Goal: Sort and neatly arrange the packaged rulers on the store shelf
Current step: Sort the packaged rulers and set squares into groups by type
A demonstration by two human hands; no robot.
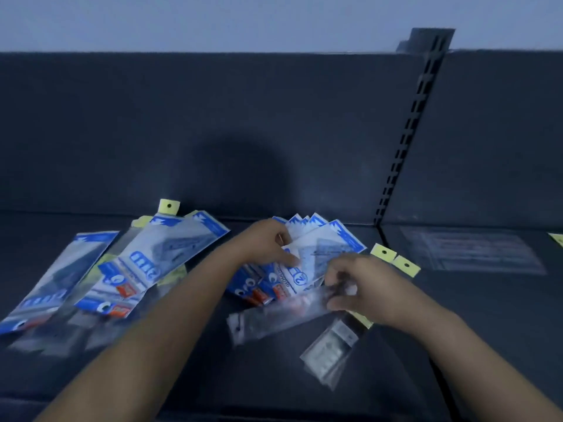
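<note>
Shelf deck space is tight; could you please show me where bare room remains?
Bare: shelf deck front strip, and the right bay in front of its clear packet. Crowded: left blue ruler-packet pile and central fan.

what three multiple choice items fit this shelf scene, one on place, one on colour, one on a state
1. Where is the blurred clear packet? A in the right hand B leaning on the back panel C on the floor
2. What colour are the hang tabs? A red B yellow C green
3. What is the left hand doing? A lying flat on bare shelf B holding a fanned stack of blue packets C hanging idle
Answers: 1 A, the right hand's fingers pinch its end; 2 B, the punched tabs show pale yellow; 3 B, its fingers curl round the fan.
</note>
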